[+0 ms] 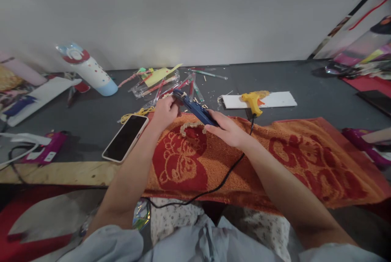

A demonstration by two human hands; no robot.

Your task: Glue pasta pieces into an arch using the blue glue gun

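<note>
My right hand point(226, 129) grips the near end of a long, flat dark-blue object point(197, 109), which looks like a phone in a case seen edge-on. It is tilted above the towel. My left hand point(166, 109) is closed at its far end; what its fingers hold is hidden. Under the blue object a curved beige string of small pieces point(191, 125) lies on the orange-and-red towel point(226, 164). A white-rimmed phone point(126, 138) with a dark screen rests beside my left forearm.
A yellow glue gun point(253, 102) lies on a white board point(282, 99), its black cord point(224, 182) crossing the towel. Clear plastic packets point(155, 87), yellow cord point(134, 114) and small pale pieces lie beyond my hands. A white-and-blue bottle point(93, 73) stands tilted at left.
</note>
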